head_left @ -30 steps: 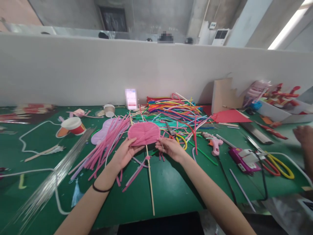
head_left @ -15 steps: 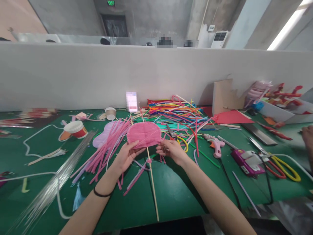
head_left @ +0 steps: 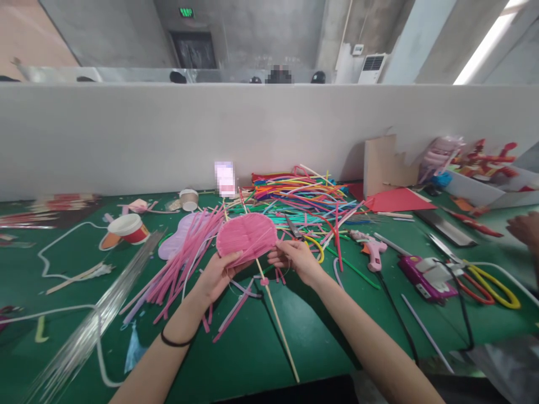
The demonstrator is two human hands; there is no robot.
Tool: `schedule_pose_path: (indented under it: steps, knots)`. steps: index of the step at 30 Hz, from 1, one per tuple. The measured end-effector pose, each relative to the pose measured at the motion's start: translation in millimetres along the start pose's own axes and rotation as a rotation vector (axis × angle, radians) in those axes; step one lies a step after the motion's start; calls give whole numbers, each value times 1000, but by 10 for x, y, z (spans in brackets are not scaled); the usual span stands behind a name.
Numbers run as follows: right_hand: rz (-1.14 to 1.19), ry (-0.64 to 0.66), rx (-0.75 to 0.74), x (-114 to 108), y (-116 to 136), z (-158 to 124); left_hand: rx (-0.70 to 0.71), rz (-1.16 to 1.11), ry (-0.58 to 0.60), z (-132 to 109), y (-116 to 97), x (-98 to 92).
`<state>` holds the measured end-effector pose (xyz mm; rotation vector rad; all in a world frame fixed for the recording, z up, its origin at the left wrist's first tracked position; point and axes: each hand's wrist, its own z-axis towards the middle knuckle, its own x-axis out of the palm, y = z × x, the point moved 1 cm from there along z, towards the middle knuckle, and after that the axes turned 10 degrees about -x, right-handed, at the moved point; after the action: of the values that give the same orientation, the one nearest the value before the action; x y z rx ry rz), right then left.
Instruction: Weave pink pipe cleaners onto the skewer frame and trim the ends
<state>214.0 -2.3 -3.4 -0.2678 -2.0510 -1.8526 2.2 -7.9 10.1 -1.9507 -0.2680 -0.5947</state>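
Note:
A pink oval fan (head_left: 247, 235), its face covered in fuzzy strips, is fixed on a thin wooden stick (head_left: 280, 322) with a small pink knot below the oval. My left hand (head_left: 223, 275) is closed on the fan's lower left edge, thumb on the face and fingers behind. At the right edge, my right hand (head_left: 297, 259) is closed in a pinch on what looks like a thin strand; a fine loop hangs by its fingers. Left of the fan lie pink pipe cleaners (head_left: 189, 252), partly over a lilac cloud-like shape (head_left: 176, 240).
A heap of coloured pipe cleaners (head_left: 295, 191) lies behind. To the right are a pink glue gun (head_left: 374, 249), a purple power strip (head_left: 425, 280) and scissors (head_left: 497, 289). Leftward are a paper cup (head_left: 130, 229) and wires (head_left: 113, 303). Another person's hand (head_left: 524, 230) is at far right.
The fan has tilted, and the stick's lower end has swung to the right. Both hands stay at the fan's edges. The other person's hand shows further into view.

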Motion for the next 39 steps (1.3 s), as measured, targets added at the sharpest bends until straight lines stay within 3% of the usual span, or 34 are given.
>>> schedule_pose_path:
  steps: [8, 27, 34, 39]
  knots:
    - [-91, 85, -42, -39, 12, -15, 6, 35, -37, 5, -17, -15]
    - [-245, 40, -134, 0, 40, -54, -38, 216, -74, -1, 55, -16]
    - [-223, 56, -14, -67, 14, 3, -38, 258, -15, -5, 98, -14]
    - [-81, 103, 60, -52, 3, -7, -23, 187, 2, 7, 135, -6]
